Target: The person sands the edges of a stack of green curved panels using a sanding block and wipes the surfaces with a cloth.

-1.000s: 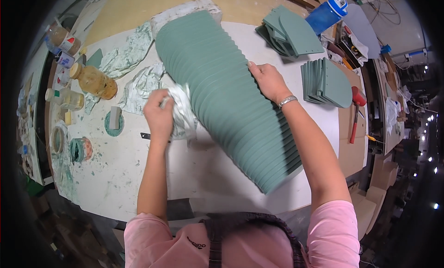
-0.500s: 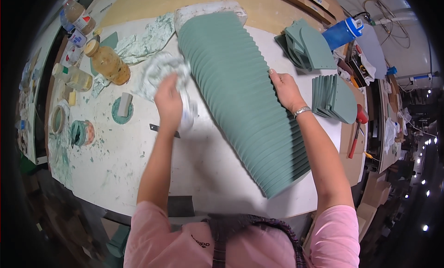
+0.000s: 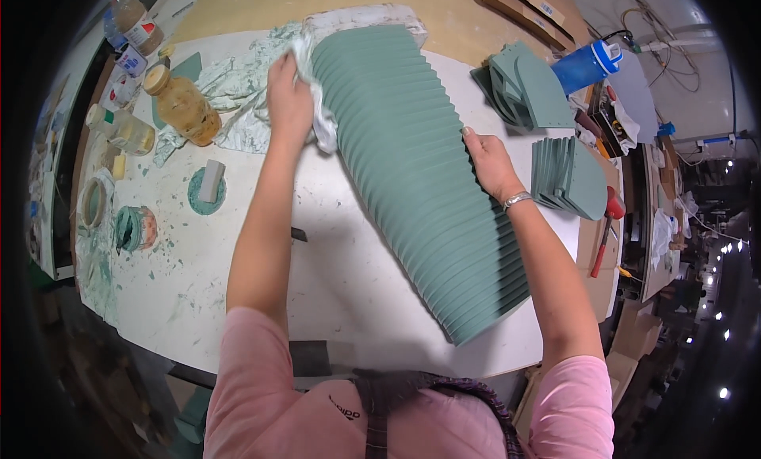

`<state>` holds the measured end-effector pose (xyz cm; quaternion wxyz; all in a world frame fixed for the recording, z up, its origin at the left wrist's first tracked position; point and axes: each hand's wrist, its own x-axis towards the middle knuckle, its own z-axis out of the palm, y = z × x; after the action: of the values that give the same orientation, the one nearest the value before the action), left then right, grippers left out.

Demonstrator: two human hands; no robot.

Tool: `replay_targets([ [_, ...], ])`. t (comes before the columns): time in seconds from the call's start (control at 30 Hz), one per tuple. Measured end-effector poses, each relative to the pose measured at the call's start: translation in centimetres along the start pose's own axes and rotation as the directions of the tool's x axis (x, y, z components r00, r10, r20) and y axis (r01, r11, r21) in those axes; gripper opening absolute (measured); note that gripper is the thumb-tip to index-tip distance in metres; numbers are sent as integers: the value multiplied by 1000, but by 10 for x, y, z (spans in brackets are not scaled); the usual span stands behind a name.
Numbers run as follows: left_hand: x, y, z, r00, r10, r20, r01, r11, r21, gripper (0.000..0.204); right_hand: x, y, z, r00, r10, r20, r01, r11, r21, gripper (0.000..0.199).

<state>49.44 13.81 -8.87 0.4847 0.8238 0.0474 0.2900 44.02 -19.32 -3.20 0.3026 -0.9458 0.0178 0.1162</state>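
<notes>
A long fanned stack of green sheet pieces (image 3: 396, 134) lies slantwise on the white table, its far end against a white block (image 3: 365, 17). My left hand (image 3: 291, 106) is closed on a white cloth (image 3: 323, 126), which touches the stack's upper left edge. Along the opposite edge, my right hand (image 3: 493, 167) grips the side of the stack, thumb on the edge and the other fingers partly hidden. A green-stained cloth (image 3: 242, 86) lies spread beyond my left hand.
At left stand a jar of amber liquid (image 3: 186, 110), a clear bottle (image 3: 123, 130) and a green-smeared pot (image 3: 136, 227). A grey block (image 3: 211, 181) sits on a round green lid. Rightward are smaller green stacks (image 3: 567, 174), a blue bottle (image 3: 587, 66) and a red-handled mallet (image 3: 614, 205).
My left hand has moved away from me with the cloth, up along the stack's left edge. My right hand stays at the right edge.
</notes>
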Motion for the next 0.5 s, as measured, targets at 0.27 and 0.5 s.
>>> replay_targets([
  [0.27,-58,-31,9,931,-101,351,-28,939,344,40,-2,7,-6,1000,19,-10,-19,1000,7,69],
  [0.5,17,20,12,960,235,155,-268,930,250,56,-3,3,-2,1000,-9,-23,10,998,62,66],
])
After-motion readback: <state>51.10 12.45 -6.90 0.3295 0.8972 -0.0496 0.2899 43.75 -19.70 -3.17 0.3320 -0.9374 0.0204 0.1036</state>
